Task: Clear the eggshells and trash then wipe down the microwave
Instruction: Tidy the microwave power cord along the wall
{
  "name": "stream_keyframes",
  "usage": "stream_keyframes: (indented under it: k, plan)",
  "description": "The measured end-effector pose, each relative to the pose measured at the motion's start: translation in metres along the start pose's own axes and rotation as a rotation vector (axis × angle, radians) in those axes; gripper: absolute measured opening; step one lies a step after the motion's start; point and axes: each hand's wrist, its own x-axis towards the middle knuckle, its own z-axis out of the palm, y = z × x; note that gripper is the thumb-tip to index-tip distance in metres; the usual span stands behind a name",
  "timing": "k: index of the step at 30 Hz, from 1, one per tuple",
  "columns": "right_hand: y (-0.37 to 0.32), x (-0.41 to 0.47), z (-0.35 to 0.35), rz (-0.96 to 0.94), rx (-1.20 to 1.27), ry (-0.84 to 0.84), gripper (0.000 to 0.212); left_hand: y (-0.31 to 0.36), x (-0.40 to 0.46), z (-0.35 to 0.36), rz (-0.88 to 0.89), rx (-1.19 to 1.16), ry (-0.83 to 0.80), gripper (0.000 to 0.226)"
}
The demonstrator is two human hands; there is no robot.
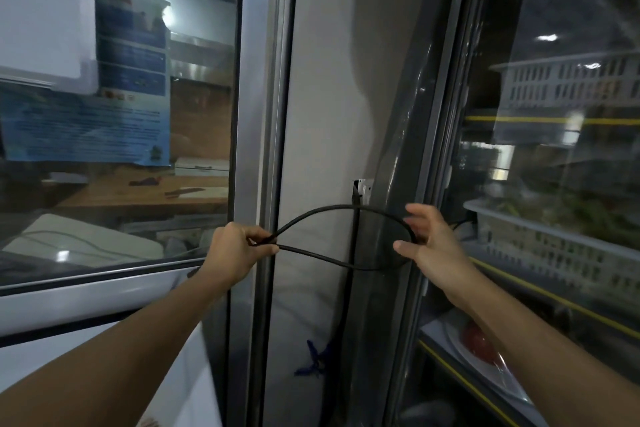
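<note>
- A grey metal post stands between a glass pane on its left and a glass-door cooler well to its right; a grey wall panel fills the gap.
- Pale slotted baskets sit on the cooler shelves behind the glass; a plate with something red lies low down.
- A black cable makes a loop just right of the post, in front of the panel.
- The left hand pinches the loop's crossing against the post, fingers curled.
- The right hand, fingers spread and loosely bent, hooks the loop's far end.
- Microwave, eggshells and trash are not in view; reflections blur the glass.
</note>
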Motion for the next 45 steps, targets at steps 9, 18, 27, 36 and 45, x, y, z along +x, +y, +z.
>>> stream_keyframes:
  k: [9, 18, 27, 36, 45]
  plan:
    - [-0.03, 0.009, 0.072, -0.39, -0.6, -0.123, 0.048, 0.0, 0.004, -0.004, 0.053, 0.079, -0.057, 0.014]
    - [-0.002, 0.024, 0.08, -0.302, -0.394, -0.053, 0.018, -0.028, 0.011, -0.006, -0.017, 0.11, -0.163, 0.015]
    - [0.045, 0.036, 0.091, -0.209, -0.43, -0.017, 0.024, -0.055, 0.021, 0.004, -0.014, 0.233, -0.212, 0.01]
    - [0.054, 0.017, 0.178, -0.415, -0.86, -0.201, 0.095, -0.047, 0.032, -0.005, -0.028, 0.353, -0.234, 0.011]
    - [0.073, 0.022, 0.239, -0.23, -0.671, -0.175, 0.061, -0.053, 0.032, -0.008, -0.031, 0.444, -0.232, 0.009]
